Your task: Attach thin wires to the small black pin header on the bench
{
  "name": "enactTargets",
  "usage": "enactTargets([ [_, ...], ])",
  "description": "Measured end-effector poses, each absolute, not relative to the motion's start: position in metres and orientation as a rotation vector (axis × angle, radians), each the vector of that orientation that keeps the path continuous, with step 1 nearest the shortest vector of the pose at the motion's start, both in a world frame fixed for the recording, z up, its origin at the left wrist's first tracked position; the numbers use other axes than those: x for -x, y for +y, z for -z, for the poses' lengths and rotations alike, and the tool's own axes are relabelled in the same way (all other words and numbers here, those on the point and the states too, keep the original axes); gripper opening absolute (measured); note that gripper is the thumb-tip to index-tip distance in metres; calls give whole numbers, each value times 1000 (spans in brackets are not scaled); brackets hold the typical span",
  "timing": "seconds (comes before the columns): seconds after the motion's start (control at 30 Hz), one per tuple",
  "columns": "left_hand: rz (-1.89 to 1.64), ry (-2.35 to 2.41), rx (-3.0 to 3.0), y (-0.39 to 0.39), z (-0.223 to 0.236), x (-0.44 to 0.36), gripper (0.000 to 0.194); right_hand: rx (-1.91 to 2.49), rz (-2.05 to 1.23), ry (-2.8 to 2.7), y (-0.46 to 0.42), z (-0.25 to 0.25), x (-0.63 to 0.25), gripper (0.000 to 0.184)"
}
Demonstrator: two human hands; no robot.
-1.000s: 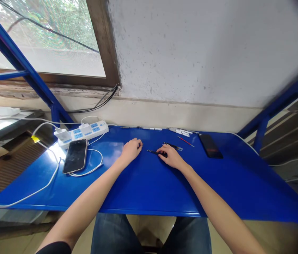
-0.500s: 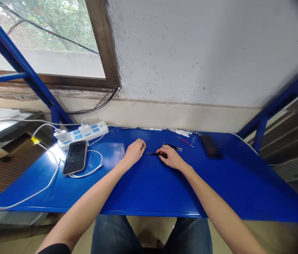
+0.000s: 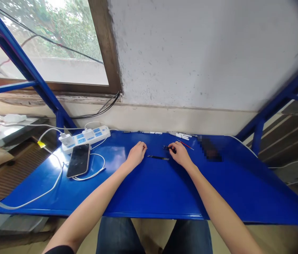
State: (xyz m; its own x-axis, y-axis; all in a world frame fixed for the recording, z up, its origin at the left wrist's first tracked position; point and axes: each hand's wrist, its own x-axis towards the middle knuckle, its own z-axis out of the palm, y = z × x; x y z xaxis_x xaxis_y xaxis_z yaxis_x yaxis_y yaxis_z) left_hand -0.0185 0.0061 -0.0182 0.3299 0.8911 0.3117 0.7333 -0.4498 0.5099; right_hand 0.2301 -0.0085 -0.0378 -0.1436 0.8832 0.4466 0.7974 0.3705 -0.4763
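My left hand point(image 3: 137, 154) rests on the blue table with its fingers pinched together. Whatever is between those fingertips is too small to make out. To the right, my right hand point(image 3: 181, 154) has its fingers closed on a black pen point(image 3: 166, 147), whose tip points left. Between and slightly nearer than the hands, a second black pen point(image 3: 158, 157) with a clear end lies flat, touched by neither. Just beyond the right hand is a thin red refill or pen point(image 3: 185, 145).
White pens point(image 3: 182, 135) and other slim pieces lie along the wall edge. A blurred dark item point(image 3: 211, 150) is at the right. On the left are a phone point(image 3: 79, 160), a white power strip point(image 3: 85, 137) and a looped white cable point(image 3: 97, 173) on the blue table point(image 3: 149, 194).
My right hand has let go of the nearer black pen and moved right and away, onto another black pen. The left hand keeps its pinch in nearly the same spot.
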Motion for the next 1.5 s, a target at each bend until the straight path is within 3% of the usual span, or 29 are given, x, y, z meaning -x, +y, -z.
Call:
enactTargets([
  [0.77,-1129,1182,-2189,18,33,15,14,1584,-151,-1967,-3,53,-235,2],
  [1.07,-1086,1231,-1897,12,29,11,36,1533,-162,-1959,-4,52,-231,8],
  [1.2,-1087,1228,-1796,11,27,10,43,1429,-254,-1912,-7,47,-226,10],
  [1.5,-1183,982,-1467,16,28,9,38,1304,-732,-1548,-9,42,-219,26],
])
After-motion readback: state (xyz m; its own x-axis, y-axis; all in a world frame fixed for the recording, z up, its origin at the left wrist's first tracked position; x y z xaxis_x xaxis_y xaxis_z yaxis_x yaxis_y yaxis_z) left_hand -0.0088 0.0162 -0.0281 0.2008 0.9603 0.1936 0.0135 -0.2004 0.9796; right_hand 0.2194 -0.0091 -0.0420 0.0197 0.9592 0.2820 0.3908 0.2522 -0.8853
